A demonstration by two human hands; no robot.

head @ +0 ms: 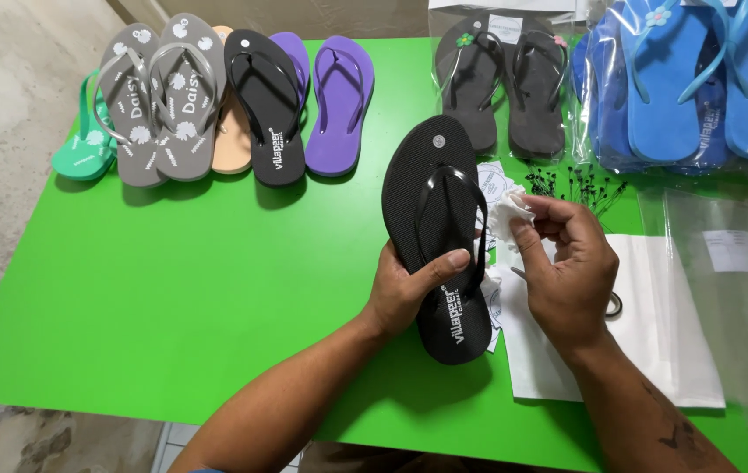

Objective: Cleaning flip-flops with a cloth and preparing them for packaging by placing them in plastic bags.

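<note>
A green table (172, 289) fills the view, bare at its near left and bordered by concrete floor. A row of flip-flops (216, 101) lines the far edge. The left hand (405, 289) grips a black flip-flop (435, 219) held above the table's middle, thumb across the sole. The right hand (567, 271) pinches a small white tag (507, 215) between curled fingers.

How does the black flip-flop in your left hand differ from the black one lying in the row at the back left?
The held black flip-flop is gripped by the left hand and lifted off the green table; the row's black flip-flop lies flat there. The held one stands alone, while the row's one overlaps a purple flip-flop. Both are black with glossy straps and white heel print.
</note>
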